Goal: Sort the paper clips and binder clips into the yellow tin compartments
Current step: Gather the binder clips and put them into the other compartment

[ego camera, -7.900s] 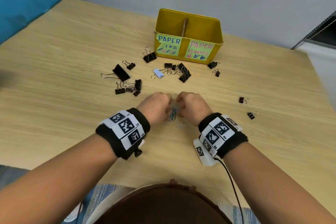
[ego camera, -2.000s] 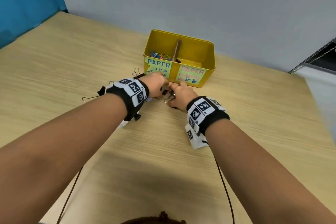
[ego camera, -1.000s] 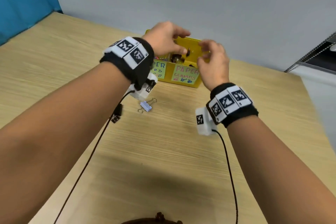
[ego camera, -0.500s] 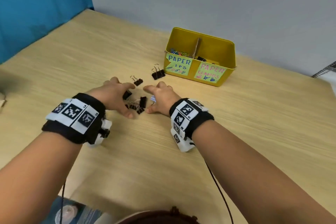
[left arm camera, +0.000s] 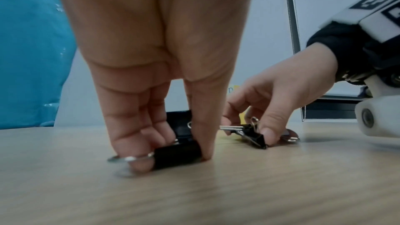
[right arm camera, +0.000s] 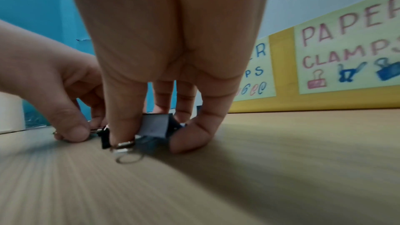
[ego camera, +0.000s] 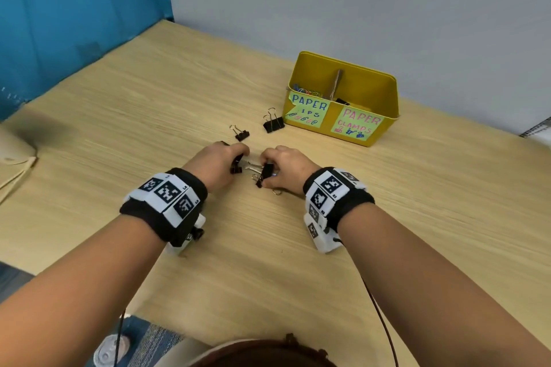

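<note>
1. Fingers of the left hand are curled down onto a black binder clip lying on the bench, thumb on one side and fingertips on the other, pinching it.
2. Fingers of the right hand pinch a second clip; at least one more black clip lies tangled against it, on the side away from the yellow tin.
3. Judging by this, the step in hand is gathering loose binder clips for the tin. Grip each clip by its black body, not the wire loops, which swing and slip.
4. Lift slowly so that interlocked wire handles either come along or drop free close to the bench rather than fall in transit.
5. Carry them to the tin's compartment labelled "PAPER CLAMPS", on the far side of the divider from the coloured paper clips.
6. Two more binder clips wait in front of the tin: one just beside its front wall, a smaller one farther out towards the hands.
</note>
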A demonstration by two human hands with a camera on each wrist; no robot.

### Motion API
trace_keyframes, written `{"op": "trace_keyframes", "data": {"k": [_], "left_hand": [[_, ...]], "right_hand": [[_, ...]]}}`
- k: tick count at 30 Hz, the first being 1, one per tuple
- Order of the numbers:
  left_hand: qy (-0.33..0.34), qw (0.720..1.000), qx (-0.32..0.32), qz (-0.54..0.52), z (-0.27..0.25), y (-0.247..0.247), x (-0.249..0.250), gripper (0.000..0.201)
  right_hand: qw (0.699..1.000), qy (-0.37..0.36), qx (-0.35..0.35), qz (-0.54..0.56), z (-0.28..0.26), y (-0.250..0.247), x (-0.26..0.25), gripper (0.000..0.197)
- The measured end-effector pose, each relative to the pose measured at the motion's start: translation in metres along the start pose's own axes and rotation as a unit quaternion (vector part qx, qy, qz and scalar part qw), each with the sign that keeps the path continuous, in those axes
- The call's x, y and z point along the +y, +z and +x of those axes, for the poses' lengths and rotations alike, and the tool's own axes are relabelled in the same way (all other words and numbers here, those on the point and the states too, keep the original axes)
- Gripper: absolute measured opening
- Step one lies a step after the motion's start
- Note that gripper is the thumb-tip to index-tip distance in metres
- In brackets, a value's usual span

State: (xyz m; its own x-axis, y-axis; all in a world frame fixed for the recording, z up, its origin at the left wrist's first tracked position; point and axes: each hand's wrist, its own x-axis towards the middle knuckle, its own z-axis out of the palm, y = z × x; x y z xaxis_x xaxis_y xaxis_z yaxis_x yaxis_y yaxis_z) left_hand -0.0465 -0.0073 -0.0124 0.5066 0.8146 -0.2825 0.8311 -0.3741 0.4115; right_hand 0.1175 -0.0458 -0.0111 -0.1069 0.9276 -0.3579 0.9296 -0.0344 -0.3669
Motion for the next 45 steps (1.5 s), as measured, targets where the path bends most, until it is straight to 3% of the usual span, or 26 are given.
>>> {"op": "trace_keyframes", "data": {"k": [4, 8, 11, 15, 18, 22, 24, 29, 32, 36, 38, 40, 42, 45], "left_hand": [[0.003, 0.999, 0.016, -0.037, 0.003, 0.003, 0.001, 0.055], [0.000, 0.985, 0.041, -0.170, 0.010, -0.005, 0.011, 0.046], [0.016, 0.969, 0.038, -0.245, 0.020, -0.015, 0.027, 0.045], [0.067, 0.945, 0.054, -0.317, 0.034, -0.042, 0.062, 0.046], [0.140, 0.936, 0.070, -0.317, 0.052, -0.066, 0.099, 0.047], [0.212, 0.933, 0.093, -0.276, 0.087, -0.082, 0.155, 0.046], [0.231, 0.938, 0.080, -0.246, 0.107, -0.076, 0.177, 0.045], [0.241, 0.961, 0.025, -0.133, 0.135, -0.051, 0.184, 0.045], [0.249, 0.962, 0.061, -0.090, 0.128, -0.054, 0.169, 0.040], [0.174, 0.949, 0.178, -0.192, 0.108, -0.069, 0.108, 0.025], [0.116, 0.958, 0.190, -0.181, 0.100, -0.069, 0.067, 0.027], [0.063, 0.982, 0.138, -0.112, 0.092, -0.067, 0.031, 0.035], [0.030, 0.999, 0.031, -0.029, 0.080, -0.061, 0.008, 0.044], [0.021, 0.995, -0.094, 0.012, 0.060, -0.050, -0.002, 0.075]], "right_hand": [[0.999, 0.024, 0.020, 0.035, -0.018, -0.003, 0.022, 0.045], [0.987, 0.061, 0.073, 0.129, -0.037, -0.024, 0.041, 0.043], [0.958, 0.059, 0.182, 0.214, -0.044, -0.056, 0.051, 0.042], [0.891, 0.064, 0.377, 0.244, -0.036, -0.105, 0.064, 0.043], [0.845, 0.081, 0.472, 0.238, -0.022, -0.128, 0.076, 0.044], [0.883, 0.159, 0.393, 0.203, -0.014, -0.125, 0.098, 0.057], [0.872, 0.178, 0.396, 0.224, -0.017, -0.112, 0.108, 0.059], [0.818, 0.162, 0.494, 0.247, -0.032, -0.090, 0.111, 0.045], [0.808, 0.125, 0.531, 0.222, -0.038, -0.084, 0.102, 0.037], [0.853, 0.048, 0.488, 0.177, -0.031, -0.069, 0.072, 0.025], [0.890, 0.007, 0.435, 0.133, -0.022, -0.058, 0.052, 0.022], [0.926, -0.033, 0.362, 0.099, -0.009, -0.047, 0.031, 0.023], [0.960, -0.056, 0.269, 0.057, 0.008, -0.038, 0.012, 0.033], [0.990, -0.025, 0.139, -0.016, 0.038, -0.029, -0.004, 0.056]]}}
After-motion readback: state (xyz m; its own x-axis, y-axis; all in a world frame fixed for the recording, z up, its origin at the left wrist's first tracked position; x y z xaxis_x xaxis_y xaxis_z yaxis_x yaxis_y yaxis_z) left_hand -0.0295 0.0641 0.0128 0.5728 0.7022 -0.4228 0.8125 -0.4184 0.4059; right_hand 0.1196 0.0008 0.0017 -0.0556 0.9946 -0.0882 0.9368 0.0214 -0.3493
